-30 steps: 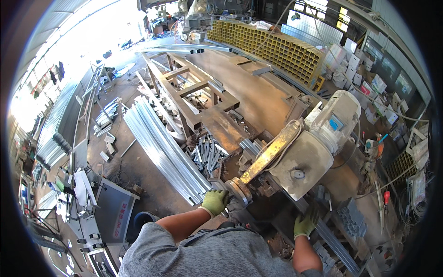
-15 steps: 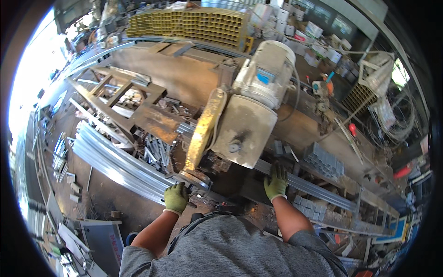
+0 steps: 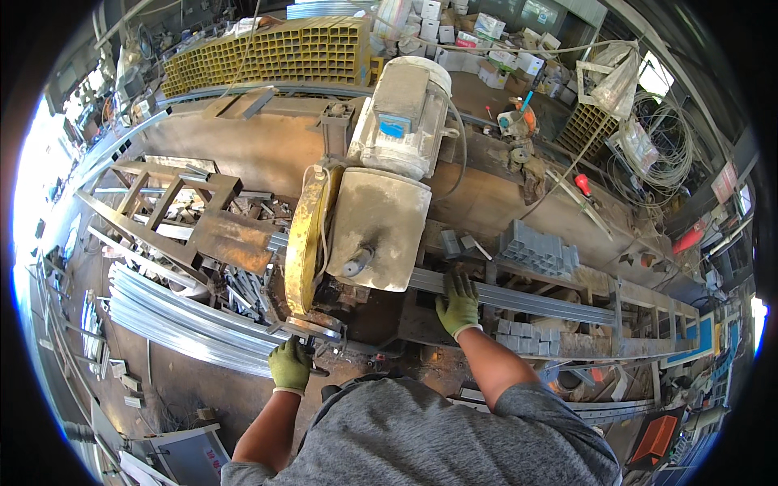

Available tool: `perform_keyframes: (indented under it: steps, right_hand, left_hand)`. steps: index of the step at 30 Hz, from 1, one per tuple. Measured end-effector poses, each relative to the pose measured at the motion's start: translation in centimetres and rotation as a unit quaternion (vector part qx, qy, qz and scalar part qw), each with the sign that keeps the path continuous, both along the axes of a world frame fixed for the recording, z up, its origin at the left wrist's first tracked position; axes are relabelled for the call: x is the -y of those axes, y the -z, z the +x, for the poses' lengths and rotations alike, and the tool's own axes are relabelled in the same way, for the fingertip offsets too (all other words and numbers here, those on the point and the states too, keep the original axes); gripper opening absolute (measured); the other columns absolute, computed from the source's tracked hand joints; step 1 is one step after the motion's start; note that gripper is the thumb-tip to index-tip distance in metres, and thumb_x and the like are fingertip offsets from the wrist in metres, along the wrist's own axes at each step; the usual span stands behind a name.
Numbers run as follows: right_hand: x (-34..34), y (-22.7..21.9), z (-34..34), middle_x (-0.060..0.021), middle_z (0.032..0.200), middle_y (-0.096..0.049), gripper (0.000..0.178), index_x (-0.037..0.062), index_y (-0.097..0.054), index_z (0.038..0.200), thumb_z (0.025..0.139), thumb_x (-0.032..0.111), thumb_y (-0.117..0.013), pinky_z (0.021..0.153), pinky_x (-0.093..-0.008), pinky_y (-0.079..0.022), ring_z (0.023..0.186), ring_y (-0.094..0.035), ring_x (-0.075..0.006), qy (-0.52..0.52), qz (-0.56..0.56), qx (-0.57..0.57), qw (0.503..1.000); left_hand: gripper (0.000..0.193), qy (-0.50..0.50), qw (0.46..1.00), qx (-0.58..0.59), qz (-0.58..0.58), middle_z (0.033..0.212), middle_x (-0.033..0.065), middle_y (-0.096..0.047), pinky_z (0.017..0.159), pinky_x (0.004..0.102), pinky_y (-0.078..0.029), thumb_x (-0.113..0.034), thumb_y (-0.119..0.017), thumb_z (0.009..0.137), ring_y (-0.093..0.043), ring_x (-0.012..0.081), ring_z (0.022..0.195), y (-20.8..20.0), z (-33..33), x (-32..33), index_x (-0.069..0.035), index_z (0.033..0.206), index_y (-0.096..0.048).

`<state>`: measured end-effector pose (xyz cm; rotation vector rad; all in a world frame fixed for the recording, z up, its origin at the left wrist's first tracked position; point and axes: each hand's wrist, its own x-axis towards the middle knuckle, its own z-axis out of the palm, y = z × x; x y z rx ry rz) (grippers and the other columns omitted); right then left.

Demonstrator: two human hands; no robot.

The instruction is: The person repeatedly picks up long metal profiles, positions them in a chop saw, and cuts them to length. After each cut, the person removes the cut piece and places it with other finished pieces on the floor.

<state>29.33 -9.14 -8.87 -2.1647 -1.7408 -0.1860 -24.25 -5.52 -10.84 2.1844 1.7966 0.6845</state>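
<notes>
A cut-off saw with a dusty grey motor and a yellow blade guard stands in front of me. My left hand, in a green glove, is closed at the near end of the saw's clamp, around what looks like a dark handle, mostly hidden by the fingers. My right hand, gloved alike, lies with fingers stretched over several long grey metal tubes right of the saw. The tubes pass under the saw, and their ends show left of the guard.
Long shiny metal profiles lie at the left. Short cut tubes are stacked beyond the long ones, with more nearer me. A rusty frame extends left. Yellow square tubes are piled at the back; a wire coil hangs right.
My view has turned, so the saw and bench appear farther left. Both hands keep their places, the left at the clamp and the right on the tubes.
</notes>
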Motion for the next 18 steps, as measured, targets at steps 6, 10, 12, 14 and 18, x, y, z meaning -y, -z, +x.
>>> perform_keyframes:
  steps: [6,10,12,14,18]
  right_hand:
    - [-0.11,0.36,0.21,-0.0229,0.193,-0.053,0.081,0.0105,-0.059,0.183,0.11,0.042,-0.076,0.15,-0.0663,-0.031,0.181,-0.044,-0.0491,-0.002,0.008,0.006,1.0]
    - [-0.16,0.1,0.06,-0.0224,0.192,-0.054,0.081,0.0105,-0.058,0.184,0.111,0.041,-0.077,0.151,-0.0655,-0.031,0.181,-0.044,-0.0484,-0.001,0.006,0.002,1.0]
    - [-0.08,-0.13,-0.03,-0.0221,0.192,-0.054,0.082,0.0106,-0.058,0.184,0.11,0.04,-0.077,0.151,-0.0649,-0.031,0.181,-0.044,-0.0486,-0.002,0.008,-0.001,1.0]
    - [0.02,-0.3,0.0,-0.0218,0.192,-0.055,0.082,0.0107,-0.058,0.184,0.109,0.039,-0.078,0.151,-0.0643,-0.031,0.181,-0.045,-0.0489,0.006,-0.015,-0.014,1.0]
    - [-0.06,-0.07,0.25,-0.0215,0.194,-0.052,0.083,0.0096,-0.057,0.186,0.11,0.038,-0.076,0.15,-0.065,-0.032,0.183,-0.042,-0.0473,0.012,-0.011,-0.004,1.0]
  left_hand:
    - [0.026,0.004,1.0,-0.002,0.02,0.111,0.0206,-0.085,0.096,0.0667,-0.06,-0.023,-0.068,0.116,-0.079,0.0516,0.105,0.3,0.04,0.01,-0.01,0.132,-0.084]
    - [0.027,0.0,1.0,-0.01,0.015,0.112,0.0205,-0.085,0.097,0.0664,-0.06,-0.024,-0.068,0.117,-0.079,0.0514,0.105,0.48,-0.12,0.02,-0.01,0.133,-0.084]
    - [0.027,-0.001,1.0,-0.009,0.008,0.112,0.0207,-0.085,0.098,0.0665,-0.059,-0.024,-0.068,0.117,-0.079,0.0516,0.106,0.53,-0.15,0.07,-0.009,0.133,-0.084]
    - [0.027,-0.003,1.0,-0.005,0.017,0.113,0.0211,-0.086,0.099,0.0666,-0.059,-0.025,-0.068,0.117,-0.079,0.0519,0.106,0.58,-0.1,0.08,-0.01,0.133,-0.084]
    - [0.027,-0.007,1.0,0.006,0.009,0.112,0.0205,-0.086,0.098,0.0662,-0.059,-0.026,-0.069,0.116,-0.079,0.052,0.106,0.62,0.06,-0.01,-0.011,0.132,-0.084]
